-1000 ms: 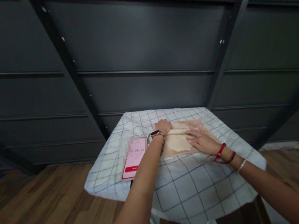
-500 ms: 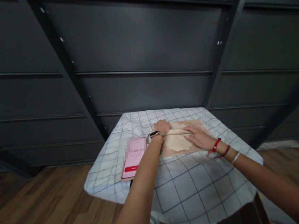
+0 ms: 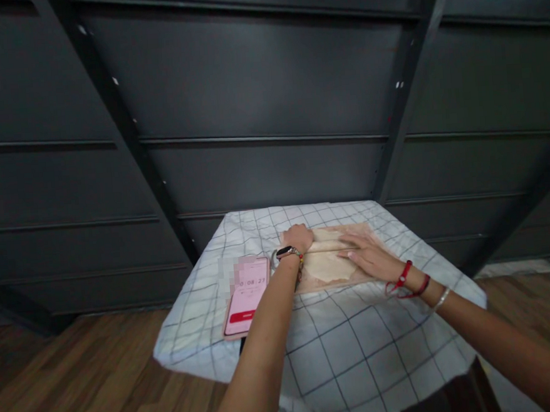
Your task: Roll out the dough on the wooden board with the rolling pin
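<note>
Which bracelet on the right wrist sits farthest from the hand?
The pale bracelet, the only one not red; the bright red bracelet and dark red bracelet both sit nearer the right hand.

My pale sheet (image 3: 329, 269) looks matt and doughy, smooth in its middle and ragged along its edge; the roll (image 3: 325, 246) across it seems smooth too, its material unclear to me. The tan mat (image 3: 362, 230) looks dull and patchily powdered. I see wrinkled, matt checked cloth (image 3: 340, 336), a glossy phone screen (image 3: 250, 295), my red cord bracelet (image 3: 405, 273), my shiny metal-looking bangle (image 3: 442, 299), faintly sheened dark panels (image 3: 247, 76) and wood-look flooring (image 3: 110, 349).
</note>
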